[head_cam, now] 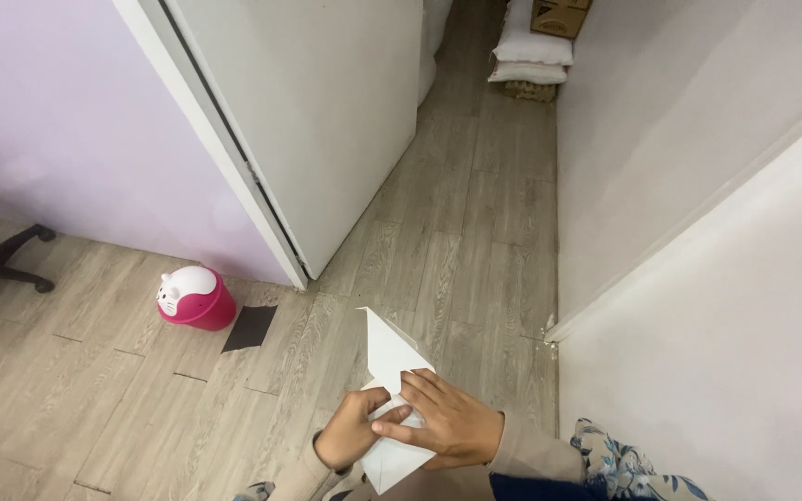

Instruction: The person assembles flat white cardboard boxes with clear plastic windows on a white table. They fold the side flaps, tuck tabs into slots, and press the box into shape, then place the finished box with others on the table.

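Low centre of frame: white folded paper (392,390), pointed tip up, pinched between left hand (350,434) and right hand (447,425), fingers closed on it. Several creases made; lower half probably unfinished, partly hidden. Pink bin (197,299) at left on wooden floor (95,399).

Both hands, left hand (350,431) & right hand (447,429), on folded white paper (390,357) above wood floor (95,399).

matt white folded paper (392,371); grey wood-grain plank floor (457,241); glossy pink plastic bin (197,299); smooth painted walls (698,121)
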